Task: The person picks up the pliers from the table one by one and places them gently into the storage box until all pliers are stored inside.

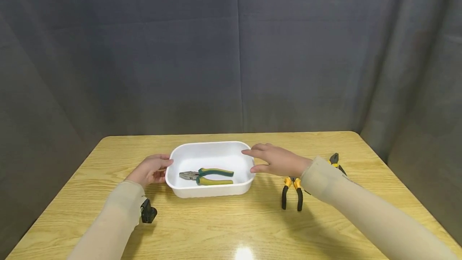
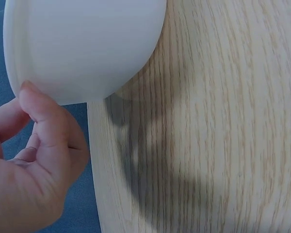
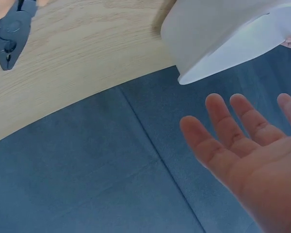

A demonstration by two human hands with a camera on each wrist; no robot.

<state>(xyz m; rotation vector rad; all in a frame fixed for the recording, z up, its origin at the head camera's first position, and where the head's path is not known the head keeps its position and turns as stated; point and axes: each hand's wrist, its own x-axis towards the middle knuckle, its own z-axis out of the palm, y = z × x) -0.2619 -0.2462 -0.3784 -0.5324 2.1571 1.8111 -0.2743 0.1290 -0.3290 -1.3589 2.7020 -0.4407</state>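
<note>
A white plastic tub (image 1: pixel 211 191) stands mid-table with green-and-yellow-handled pliers (image 1: pixel 207 176) lying inside. My left hand (image 1: pixel 160 169) is at the tub's left end; its thumb (image 2: pixel 41 109) touches the outer wall (image 2: pixel 87 48) just under the rim, while the other fingers are loosely curled and apart from it. At the tub's right end my right hand (image 1: pixel 254 160) hovers with straight fingers. In the right wrist view its palm (image 3: pixel 247 136) stays clear of the tub (image 3: pixel 218 34). Neither hand holds anything.
Pliers with orange-and-black handles (image 1: pixel 292 193) lie on the wooden table (image 1: pixel 216 228) under my right wrist. A second pair (image 1: pixel 335 159) shows behind that forearm, its dark head (image 3: pixel 9 41) in the right wrist view. Grey curtain hangs behind the table.
</note>
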